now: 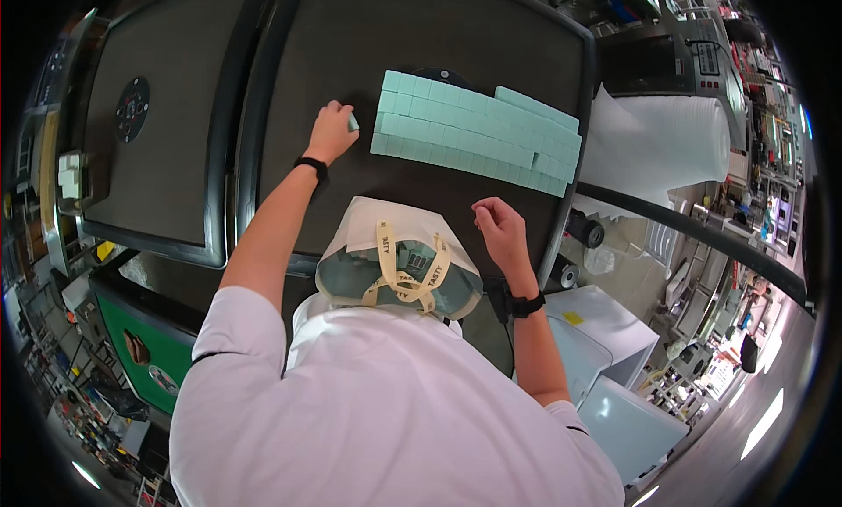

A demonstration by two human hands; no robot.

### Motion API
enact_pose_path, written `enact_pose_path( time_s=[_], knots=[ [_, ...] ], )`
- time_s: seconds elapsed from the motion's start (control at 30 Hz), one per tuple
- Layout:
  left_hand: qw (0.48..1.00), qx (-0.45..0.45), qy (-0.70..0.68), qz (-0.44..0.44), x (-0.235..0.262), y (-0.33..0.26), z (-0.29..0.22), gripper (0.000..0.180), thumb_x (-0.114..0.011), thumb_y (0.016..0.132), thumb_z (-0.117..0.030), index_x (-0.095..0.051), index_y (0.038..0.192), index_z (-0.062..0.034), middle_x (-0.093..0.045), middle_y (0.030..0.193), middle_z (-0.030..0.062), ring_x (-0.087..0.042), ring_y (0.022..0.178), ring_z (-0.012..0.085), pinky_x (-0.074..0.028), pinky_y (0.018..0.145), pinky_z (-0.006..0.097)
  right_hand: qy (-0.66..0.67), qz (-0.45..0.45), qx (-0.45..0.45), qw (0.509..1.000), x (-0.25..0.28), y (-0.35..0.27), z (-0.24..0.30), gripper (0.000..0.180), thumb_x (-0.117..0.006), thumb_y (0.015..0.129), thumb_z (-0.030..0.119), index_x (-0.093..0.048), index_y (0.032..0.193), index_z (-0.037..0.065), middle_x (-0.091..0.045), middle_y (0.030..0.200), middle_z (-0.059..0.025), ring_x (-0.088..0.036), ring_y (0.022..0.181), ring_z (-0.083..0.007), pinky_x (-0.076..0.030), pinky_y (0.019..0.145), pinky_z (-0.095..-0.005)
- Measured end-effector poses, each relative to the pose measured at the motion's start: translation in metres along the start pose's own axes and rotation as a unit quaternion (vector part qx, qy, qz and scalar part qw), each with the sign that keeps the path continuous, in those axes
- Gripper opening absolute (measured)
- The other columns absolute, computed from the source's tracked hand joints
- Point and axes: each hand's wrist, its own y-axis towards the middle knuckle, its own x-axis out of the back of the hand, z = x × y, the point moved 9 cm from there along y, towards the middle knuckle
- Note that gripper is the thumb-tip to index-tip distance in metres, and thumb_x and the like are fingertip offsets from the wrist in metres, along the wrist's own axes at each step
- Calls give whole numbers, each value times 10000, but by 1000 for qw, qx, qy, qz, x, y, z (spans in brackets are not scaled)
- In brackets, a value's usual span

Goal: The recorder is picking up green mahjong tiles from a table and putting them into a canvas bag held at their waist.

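Observation:
Mint-green mahjong tiles [474,125] lie packed side by side in several rows on the dark tabletop [324,60]. One short row sits along their far right edge, and a small dark gap shows among the tiles near the right end. My left hand [332,133], left of the block, is closed on a single mahjong tile [353,122]. Nearer to me on the right, my right hand [503,230] hovers with its fingers curled; whatever they may hold is hidden. Between my arms, against my body, an open bag [395,217] with printed ribbon handles contains several tiles [416,260].
A second dark-topped table [175,86] adjoins on the left. To the right stand a large white wrap roll [675,139] and a grey machine [671,58]. A green panel [145,336] is at lower left, and a white cabinet [605,336] at lower right.

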Motion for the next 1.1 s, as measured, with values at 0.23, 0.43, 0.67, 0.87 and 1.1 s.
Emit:
enact_pose_path(
  time_s=[0.23, 0.43, 0.67, 0.87, 1.1],
  knots=[
    [983, -4, -179, -43, 29, -11, -34, 493, -872, 881, -207, -702, 1320, -61, -742, 1260, 149, -685, 1214, 344, -549, 1061, 443, -17, -1, 5, 1000, -6, 38, -20, 193, -680, 1043, 153, -762, 1100, -12, -716, 806, -29, -659, 765, -75, -533, 708, -263],
    [939, 47, -340, -24, -7, -10, -28, 522, -775, 927, -73, -657, 1435, -50, -676, 1384, 143, -692, 1190, 327, -575, 1017, 428, -38, 26, 20, 999, -28, 72, -26, 221, -681, 1046, 182, -763, 1119, -10, -735, 825, -69, -690, 772, -128, -554, 732, -305],
    [963, 23, -269, -5, -8, -12, -44, 521, -739, 944, -15, -633, 1455, -28, -592, 1460, 174, -684, 1215, 353, -584, 1030, 420, -190, 1, 113, 975, -44, 114, -29, 262, -723, 989, 167, -727, 1205, 20, -742, 1022, -134, -717, 921, -316, -577, 808, -412],
    [992, -30, -120, -9, -1, -13, -66, 530, -789, 924, -66, -640, 1432, -50, -591, 1442, 176, -658, 1241, 383, -574, 1042, 452, -369, -36, 316, 873, -89, 143, -4, 470, -827, 858, 142, -675, 1297, 76, -669, 1216, -101, -647, 1155, -334, -539, 951, -454],
    [995, -82, -61, -1, -2, -9, -72, 519, -819, 889, -100, -658, 1382, -75, -627, 1352, 127, -682, 1156, 360, -579, 998, 469, -398, -45, 333, 854, -106, 160, -11, 470, -876, 809, 177, -673, 1222, 84, -662, 1181, -88, -636, 1147, -301, -499, 986, -448]
  ],
)
